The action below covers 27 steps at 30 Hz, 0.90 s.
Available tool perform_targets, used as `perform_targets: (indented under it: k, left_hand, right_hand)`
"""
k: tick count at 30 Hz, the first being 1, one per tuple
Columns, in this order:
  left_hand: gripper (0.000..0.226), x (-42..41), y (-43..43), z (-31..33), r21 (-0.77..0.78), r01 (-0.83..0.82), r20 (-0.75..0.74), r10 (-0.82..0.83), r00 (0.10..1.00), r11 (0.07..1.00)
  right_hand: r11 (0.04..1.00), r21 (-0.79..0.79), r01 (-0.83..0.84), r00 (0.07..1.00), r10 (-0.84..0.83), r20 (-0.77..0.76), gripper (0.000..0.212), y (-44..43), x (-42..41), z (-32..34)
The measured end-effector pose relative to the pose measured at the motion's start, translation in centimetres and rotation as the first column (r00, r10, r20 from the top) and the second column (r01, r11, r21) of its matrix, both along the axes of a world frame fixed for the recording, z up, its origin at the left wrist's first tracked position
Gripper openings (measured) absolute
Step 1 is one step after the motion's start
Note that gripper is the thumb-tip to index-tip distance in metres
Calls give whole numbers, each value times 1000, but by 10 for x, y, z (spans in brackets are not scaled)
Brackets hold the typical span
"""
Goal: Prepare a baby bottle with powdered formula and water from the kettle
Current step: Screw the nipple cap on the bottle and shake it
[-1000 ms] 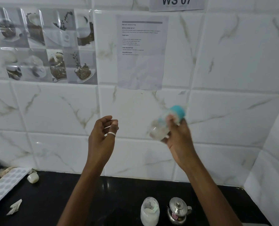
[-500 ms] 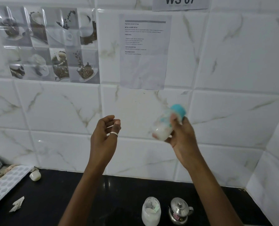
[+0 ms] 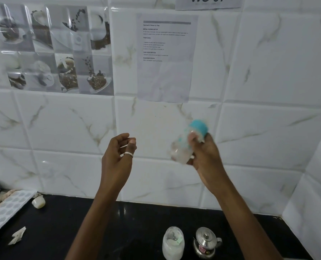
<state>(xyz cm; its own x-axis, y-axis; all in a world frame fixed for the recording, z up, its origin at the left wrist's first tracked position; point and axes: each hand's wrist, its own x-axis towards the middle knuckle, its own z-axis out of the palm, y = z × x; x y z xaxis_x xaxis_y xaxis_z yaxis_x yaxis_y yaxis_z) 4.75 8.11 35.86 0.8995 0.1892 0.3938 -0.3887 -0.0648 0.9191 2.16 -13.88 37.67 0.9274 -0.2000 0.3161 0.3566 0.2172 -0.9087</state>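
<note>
My right hand (image 3: 205,158) grips a small clear baby bottle (image 3: 182,148) with a teal cap, held tilted high in front of the tiled wall; the bottle is motion-blurred and shows white liquid inside. My left hand (image 3: 117,156) is raised to its left, apart from the bottle, fingers loosely curled and holding nothing, a ring on the thumb. Below, on the black counter (image 3: 81,222), stand a clear jar of white formula powder (image 3: 173,243) and a small steel kettle (image 3: 205,243) to its right.
A white dimpled tray (image 3: 5,211) lies at the counter's left edge, with a small white object (image 3: 38,202) and a crumpled scrap of paper (image 3: 17,235) near it. A tiled wall corner closes the right side. A printed sheet (image 3: 166,57) hangs on the wall.
The bottle stays blurred in my right hand and shifts slightly with it between frames, as in shaking. My left hand holds its raised pose. The view has drifted a little.
</note>
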Motion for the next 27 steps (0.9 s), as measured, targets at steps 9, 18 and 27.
perform_targets:
  k: [9,18,27]
  left_hand:
    - [23,4,1,-1,-13,-3,-4,3,1000,1000]
    - [23,7,-1,-4,-1,7,1,-7,1000,1000]
    - [24,10,-2,-9,-3,11,4,-11,1000,1000]
  right_hand:
    - [995,92,43,999,-45,19,66,-3,4,-5]
    - [967,252,31,997,-48,59,52,-9,5,-5]
    - [925,373,67,988,-114,104,47,-15,2,-1]
